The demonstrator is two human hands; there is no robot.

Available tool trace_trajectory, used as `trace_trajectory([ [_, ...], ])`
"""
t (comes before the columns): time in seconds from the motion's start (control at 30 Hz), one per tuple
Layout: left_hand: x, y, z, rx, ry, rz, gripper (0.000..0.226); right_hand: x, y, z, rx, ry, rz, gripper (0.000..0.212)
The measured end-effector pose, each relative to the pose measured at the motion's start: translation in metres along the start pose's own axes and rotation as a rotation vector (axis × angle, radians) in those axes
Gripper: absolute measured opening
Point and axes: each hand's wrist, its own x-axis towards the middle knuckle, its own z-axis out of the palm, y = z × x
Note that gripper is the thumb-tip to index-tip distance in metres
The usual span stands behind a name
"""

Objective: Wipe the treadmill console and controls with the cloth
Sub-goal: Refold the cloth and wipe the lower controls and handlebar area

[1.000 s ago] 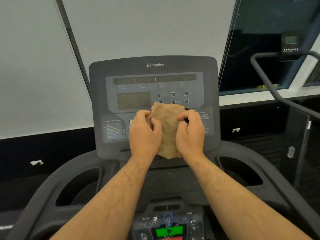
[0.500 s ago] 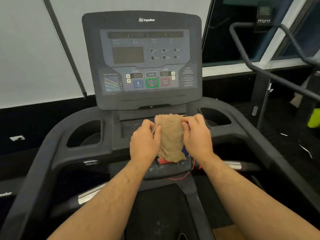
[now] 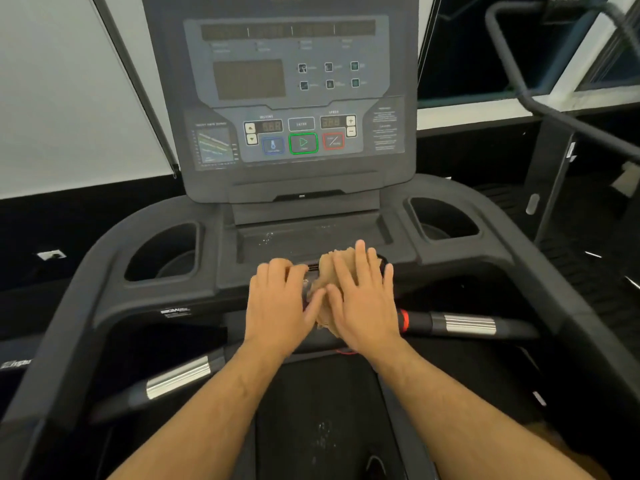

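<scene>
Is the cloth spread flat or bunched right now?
Bunched. The tan cloth shows as a crumpled wad beneath the flat right hand, with the left hand beside it on the lower console edge.

left hand: bare, no rings | right hand: bare | forearms: unsleeved

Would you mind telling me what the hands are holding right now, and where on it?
The tan cloth. The right hand lies flat on top of it, fingers spread; the left hand touches its left edge. Neither closes a grip.
</scene>
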Motion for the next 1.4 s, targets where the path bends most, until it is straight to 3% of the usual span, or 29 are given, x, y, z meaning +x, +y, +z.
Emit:
trace_trajectory([
  [0.13, -0.024, -0.037, 0.006, 0.027, -0.179, 0.058, 0.083, -0.011, 0.003, 0.010, -0.137, -0.033, -0.108, 0.073],
  [0.27, -0.029, -0.048, 0.010, 0.004, -0.339, 0.105, 0.120, -0.022, 0.053, 0.002, -0.238, -0.164, -0.504, 0.074],
  [0.33, -0.028, -0.052, 0.007, 0.011, -0.408, 0.122, 0.134, -0.003, 0.054, -0.002, -0.214, -0.128, -0.449, 0.074],
  [0.4, -0.028, -0.057, 0.007, 0.045, -0.430, 0.174, 0.143, 0.008, 0.027, -0.002, -0.137, -0.070, -0.206, 0.076],
  [0.47, -0.028, -0.061, 0.010, 0.073, -0.424, 0.212, 0.147, -0.003, 0.009, 0.007, -0.133, -0.038, -0.204, 0.077],
  [0.6, -0.030, -0.062, 0.014, 0.046, -0.369, 0.213, 0.145, -0.033, 0.056, 0.002, -0.267, -0.152, -0.669, 0.078],
  [0.67, -0.029, -0.063, 0.014, 0.054, -0.360, 0.208, 0.146, -0.016, 0.059, -0.002, -0.260, -0.130, -0.581, 0.075],
  [0.77, -0.029, -0.062, 0.013, 0.066, -0.370, 0.199, 0.146, 0.002, 0.008, 0.004, -0.196, -0.072, -0.241, 0.075],
  [0.8, -0.029, -0.062, 0.013, 0.063, -0.368, 0.197, 0.144, -0.002, -0.002, 0.009, -0.185, -0.072, -0.270, 0.076],
  [0.93, -0.030, -0.061, 0.016, 0.017, -0.328, 0.206, 0.138, -0.026, 0.038, 0.002, -0.257, -0.186, -0.714, 0.077],
  [1.0, -0.029, -0.061, 0.016, 0.025, -0.338, 0.199, 0.142, -0.009, 0.049, -0.005, -0.254, -0.151, -0.642, 0.077],
  [1.1, -0.028, -0.062, 0.014, 0.022, -0.348, 0.186, 0.144, 0.013, 0.001, -0.001, -0.197, -0.064, -0.235, 0.075],
  [1.13, -0.029, -0.061, 0.013, 0.006, -0.337, 0.183, 0.143, 0.010, -0.013, 0.004, -0.180, -0.054, -0.236, 0.075],
  [1.23, -0.032, -0.061, 0.013, -0.050, -0.321, 0.163, 0.141, -0.016, 0.005, 0.011, -0.198, -0.141, -0.580, 0.073],
  [1.3, -0.031, -0.062, 0.014, -0.045, -0.339, 0.156, 0.147, -0.016, 0.035, 0.002, -0.235, -0.166, -0.709, 0.074],
  [1.4, -0.030, -0.064, 0.014, -0.025, -0.347, 0.161, 0.148, 0.010, 0.014, 0.002, -0.213, -0.093, -0.475, 0.074],
])
